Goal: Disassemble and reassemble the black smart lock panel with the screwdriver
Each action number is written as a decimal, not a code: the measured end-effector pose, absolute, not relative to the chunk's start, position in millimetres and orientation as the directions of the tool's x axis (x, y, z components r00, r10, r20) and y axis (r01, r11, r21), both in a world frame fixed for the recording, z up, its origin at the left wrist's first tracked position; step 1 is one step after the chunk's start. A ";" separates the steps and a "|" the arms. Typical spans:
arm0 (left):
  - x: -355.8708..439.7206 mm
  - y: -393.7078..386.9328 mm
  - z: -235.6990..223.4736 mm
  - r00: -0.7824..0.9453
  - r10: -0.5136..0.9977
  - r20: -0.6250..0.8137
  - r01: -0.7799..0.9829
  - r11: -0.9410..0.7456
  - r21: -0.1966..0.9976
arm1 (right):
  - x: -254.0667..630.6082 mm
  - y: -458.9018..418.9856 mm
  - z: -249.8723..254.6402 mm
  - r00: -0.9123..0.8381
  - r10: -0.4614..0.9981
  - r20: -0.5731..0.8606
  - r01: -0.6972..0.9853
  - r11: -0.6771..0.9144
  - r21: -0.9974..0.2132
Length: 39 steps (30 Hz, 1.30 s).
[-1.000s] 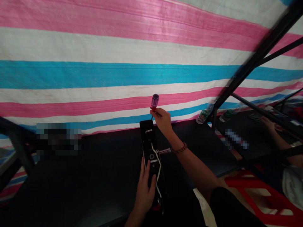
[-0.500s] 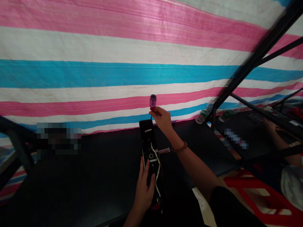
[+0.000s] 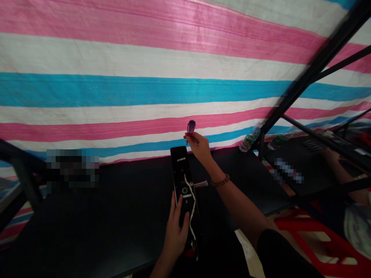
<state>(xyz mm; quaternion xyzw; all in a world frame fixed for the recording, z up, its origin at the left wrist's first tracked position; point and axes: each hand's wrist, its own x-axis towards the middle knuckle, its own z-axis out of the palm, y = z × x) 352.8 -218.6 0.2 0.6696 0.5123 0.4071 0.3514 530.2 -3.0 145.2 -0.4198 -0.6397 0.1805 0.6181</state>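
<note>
Striped woven-plastic sheeting (image 3: 139, 90), creased and faintly glossy, backed a smooth black table (image 3: 121, 212) with a dull sheen. The screwdriver handle (image 3: 191, 126) looked like translucent glossy plastic, the bottle (image 3: 247, 143) like clear plastic. The frame (image 3: 304, 83) appeared to be dark metal; the stool (image 3: 307, 235) was smooth red plastic.

The device (image 3: 182, 166) lies on the table (image 3: 130, 216), left of the bottle (image 3: 249, 141).
</note>
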 end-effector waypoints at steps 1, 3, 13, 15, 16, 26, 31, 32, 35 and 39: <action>352.7 -218.6 0.5 0.145 0.973 0.182 0.404 -0.226 0.886 | 529.9 -3.6 144.5 0.126 0.760 0.637 0.304 0.582 -0.754; 352.6 -218.8 0.9 0.149 0.973 0.177 0.409 -0.224 0.885 | 529.1 -6.1 145.6 0.155 0.748 0.645 0.296 0.588 -0.753; 352.2 -218.4 -1.2 0.154 0.970 0.186 0.399 -0.233 0.887 | 525.2 -8.3 155.7 0.179 0.747 0.640 0.291 0.581 -0.760; 352.3 -218.3 -1.7 0.153 0.969 0.194 0.389 -0.240 0.889 | 525.6 -6.7 154.0 0.172 0.739 0.651 0.309 0.587 -0.748; 352.4 -218.2 -2.1 0.151 0.969 0.196 0.387 -0.240 0.890 | 526.0 -6.3 153.6 0.165 0.736 0.656 0.317 0.591 -0.742; 353.7 -216.8 -3.8 0.135 0.971 0.195 0.376 -0.232 0.897 | 524.1 -2.3 156.2 0.099 0.780 0.618 0.336 0.558 -0.758; 353.3 -217.2 -1.6 0.138 0.974 0.178 0.377 -0.218 0.900 | 525.1 0.6 153.9 0.124 0.766 0.631 0.332 0.567 -0.754; 353.2 -217.3 -1.0 0.139 0.975 0.172 0.376 -0.213 0.902 | 525.5 0.8 153.1 0.116 0.764 0.635 0.319 0.577 -0.752; 353.1 -217.7 1.1 0.146 0.976 0.159 0.365 -0.202 0.909 | 526.8 0.6 150.6 0.110 0.772 0.626 0.271 0.583 -0.766; 353.3 -217.3 3.6 0.143 0.977 0.156 0.356 -0.198 0.913 | 529.6 -0.4 147.9 0.142 0.777 0.614 0.302 0.556 -0.774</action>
